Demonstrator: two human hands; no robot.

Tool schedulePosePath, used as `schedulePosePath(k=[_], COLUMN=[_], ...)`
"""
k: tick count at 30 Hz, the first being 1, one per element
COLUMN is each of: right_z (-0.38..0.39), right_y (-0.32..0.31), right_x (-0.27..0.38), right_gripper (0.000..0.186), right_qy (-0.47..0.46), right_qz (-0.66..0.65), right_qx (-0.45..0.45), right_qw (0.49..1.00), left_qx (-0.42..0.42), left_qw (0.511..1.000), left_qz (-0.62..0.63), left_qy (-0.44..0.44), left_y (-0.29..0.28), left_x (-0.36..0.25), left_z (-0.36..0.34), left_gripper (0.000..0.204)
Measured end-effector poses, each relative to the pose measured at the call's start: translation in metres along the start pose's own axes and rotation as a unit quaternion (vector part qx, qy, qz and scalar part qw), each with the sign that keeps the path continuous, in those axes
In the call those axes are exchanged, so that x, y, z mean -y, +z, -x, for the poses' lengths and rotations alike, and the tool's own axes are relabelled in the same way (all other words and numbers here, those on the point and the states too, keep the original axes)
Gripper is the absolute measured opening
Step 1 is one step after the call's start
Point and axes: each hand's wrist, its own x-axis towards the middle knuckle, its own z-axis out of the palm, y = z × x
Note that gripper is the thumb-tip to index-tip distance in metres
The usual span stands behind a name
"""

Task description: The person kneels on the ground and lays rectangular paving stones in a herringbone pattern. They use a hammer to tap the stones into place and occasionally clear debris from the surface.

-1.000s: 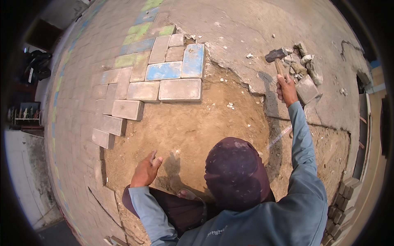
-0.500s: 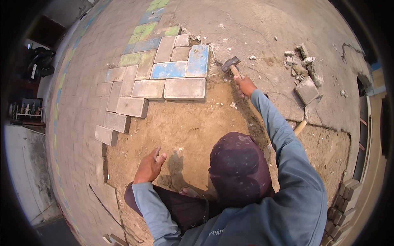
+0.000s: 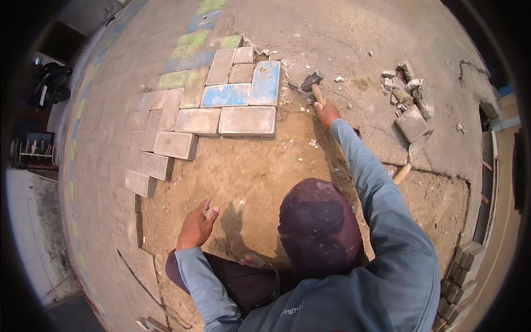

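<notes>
At the far left, the outer pavers [image 3: 140, 183] end in a stepped edge beside the sand [image 3: 238, 177]; one could tip or shift if weight comes on its unsupported side. Next, the left hand [image 3: 197, 225] is half open over the sand, thumb apart from the fingers, and it has hold of nothing. Further right, a blue paver [image 3: 265, 83] could chip if the hammer [image 3: 313, 82] strikes too far left. The hammer's head is just beside it, at the broken concrete [image 3: 354, 55]; whether it touches, I cannot tell. The right hand [image 3: 327, 112] is closed around the handle; a loose grip could let it twist. Rightmost, below the rubble [image 3: 423, 102], the trowel [image 3: 402, 173] lies near the right sleeve [image 3: 381, 185], which could knock it.
</notes>
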Motion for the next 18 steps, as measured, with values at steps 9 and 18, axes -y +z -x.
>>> schedulePosePath(k=[9,18], right_z=[0.002,0.005], right_y=[-0.109,-0.030], right_x=[0.079,0.026], right_gripper=[0.034,0.035], right_qy=[0.013,0.114], right_qz=[-0.418,-0.079], right_qx=[-0.027,0.062], right_qw=[0.908,0.988], left_qx=[0.009,0.004], left_qw=[1.000,1.000], left_qz=[-0.005,-0.019], left_qy=[0.016,0.017], left_y=[0.003,0.004], left_x=[0.008,-0.004], left_z=[0.003,0.004], left_gripper=[0.064,0.065])
